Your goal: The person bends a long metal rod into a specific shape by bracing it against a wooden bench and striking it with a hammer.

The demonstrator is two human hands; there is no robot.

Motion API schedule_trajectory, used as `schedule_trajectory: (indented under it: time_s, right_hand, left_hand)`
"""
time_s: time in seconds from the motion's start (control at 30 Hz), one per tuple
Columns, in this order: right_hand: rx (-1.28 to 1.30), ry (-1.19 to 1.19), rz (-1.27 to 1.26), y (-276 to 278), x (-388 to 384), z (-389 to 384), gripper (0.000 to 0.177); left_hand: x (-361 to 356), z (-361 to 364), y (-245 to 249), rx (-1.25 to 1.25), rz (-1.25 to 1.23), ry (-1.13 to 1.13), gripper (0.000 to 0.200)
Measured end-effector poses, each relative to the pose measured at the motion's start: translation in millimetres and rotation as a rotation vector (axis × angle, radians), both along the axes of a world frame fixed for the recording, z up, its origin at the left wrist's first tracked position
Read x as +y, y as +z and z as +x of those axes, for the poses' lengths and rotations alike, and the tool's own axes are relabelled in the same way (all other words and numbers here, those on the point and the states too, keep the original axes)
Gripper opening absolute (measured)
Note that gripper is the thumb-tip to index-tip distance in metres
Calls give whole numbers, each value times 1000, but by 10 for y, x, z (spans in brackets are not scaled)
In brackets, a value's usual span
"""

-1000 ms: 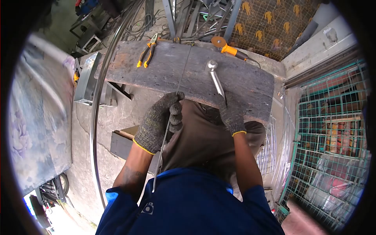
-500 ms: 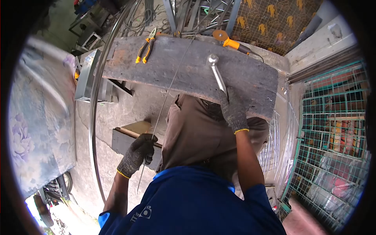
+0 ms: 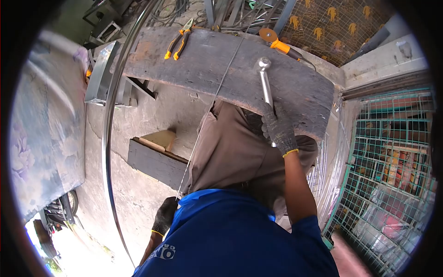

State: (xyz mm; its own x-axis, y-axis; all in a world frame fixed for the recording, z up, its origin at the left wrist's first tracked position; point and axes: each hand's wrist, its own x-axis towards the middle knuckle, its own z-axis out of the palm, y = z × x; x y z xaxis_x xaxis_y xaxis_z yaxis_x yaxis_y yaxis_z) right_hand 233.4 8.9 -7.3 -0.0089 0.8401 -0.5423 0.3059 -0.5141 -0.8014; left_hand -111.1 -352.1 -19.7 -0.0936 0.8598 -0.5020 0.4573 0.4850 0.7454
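My left hand (image 3: 165,215), in a dark glove with a yellow cuff, is low at the left, beside my blue shirt. It is closed around the lower end of a thin metal rod (image 3: 199,135); its fingers are partly hidden. The rod slants up past my leg and across a dark plank (image 3: 152,55). Over my lap, my gloved right hand (image 3: 279,127) grips a shiny metal tool with a rounded head (image 3: 265,83). The tool's head points away over the plank, and its handle end shows below the hand.
Orange-handled pliers (image 3: 180,40) lie on the plank's far left, and an orange angle grinder (image 3: 279,45) is at its far edge. A long curved-looking metal tube (image 3: 109,124) runs down the left. A wooden block (image 3: 154,161) sits on the floor; green mesh (image 3: 369,152) stands right.
My left hand has moved down and toward my body, with the rod drawn the same way. The metal tool stays in my right hand. The camera view has shifted slightly.
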Motion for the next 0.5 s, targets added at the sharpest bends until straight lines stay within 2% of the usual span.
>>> schedule_trajectory:
  time_s: [0.03, 0.1, 0.13, 0.2, 0.23, 0.3, 0.37, 0.43, 0.5]
  right_hand:
    - [-8, 14, -4, -122, 23, 73, 36]
    - [638, -81, -239, -447, 118, 290, 33]
    - [630, -71, -243, -405, 119, 209, 33]
    - [-98, -48, 209, -353, 119, 18, 32]
    - [-102, -36, 211, -354, 152, 32, 32]
    - [-378, 255, 762, -375, 218, 91, 41]
    - [-409, 275, 798, 1, 302, -78, 45]
    - [-430, 281, 841, 427, 363, -302, 49]
    - [-313, 168, 528, 689, 415, -479, 53]
  left_hand:
    - [-122, 41, 7, -8, -4, 14, 26]
    - [-345, 108, 5, -856, -327, 893, 23]
    - [-429, 109, 22, -853, -300, 872, 23]
    - [-524, 153, 64, -795, -272, 861, 24]
    - [-549, 183, 96, -730, -247, 841, 25]
    - [-577, 192, 144, -728, -252, 841, 25]
    - [-576, 239, 181, -725, -264, 837, 26]
    - [-540, 243, 233, -663, -196, 706, 27]
    - [-560, 241, 226, -616, -172, 672, 27]
